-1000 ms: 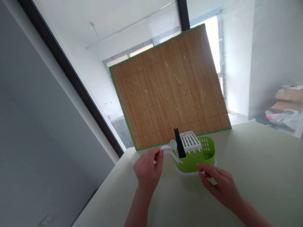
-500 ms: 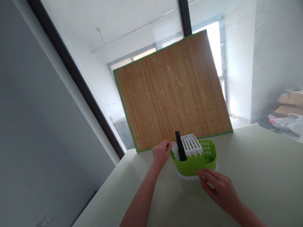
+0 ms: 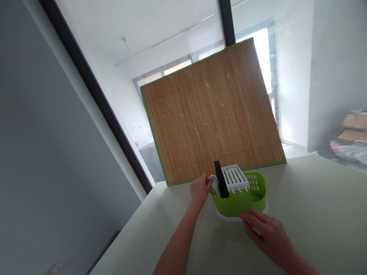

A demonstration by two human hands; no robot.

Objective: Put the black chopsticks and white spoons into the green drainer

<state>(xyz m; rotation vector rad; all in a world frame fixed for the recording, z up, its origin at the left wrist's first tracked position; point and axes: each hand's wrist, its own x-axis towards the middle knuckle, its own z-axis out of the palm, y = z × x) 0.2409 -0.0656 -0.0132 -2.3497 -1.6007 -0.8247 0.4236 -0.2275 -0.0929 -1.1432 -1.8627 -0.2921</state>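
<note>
One pale desk (image 3: 315, 206) takes up the lower part of my feed, and on it a bamboo mat (image 3: 212, 114) with green edging stands upright at the back, apparently propped against the glass. Just in front of the mat sits the green holder (image 3: 236, 206) on its white base (image 3: 229, 219), and it looks level to me.

The right grip (image 3: 265, 227) is at the holder's front, index fingertip meeting it low down by the base; I can't tell from here whether finger and thumb are clamped on anything. The left grip (image 3: 200, 188) has its fingertips together at the holder's left end, pinched on the edge of a white spoon (image 3: 215, 185).

A slotted white rack (image 3: 239, 186) tops the middle of the holder. Left of it, black chopsticks (image 3: 222, 183) stand leaning in the left compartment.

The spoon is what I watch most. A second ago it hung in the air in front of the holder's left end; now it is down in that left compartment, beside the chopsticks, its outline merging with another spoon there. I take that as the placing being nearly complete, with the release not yet shown.
</note>
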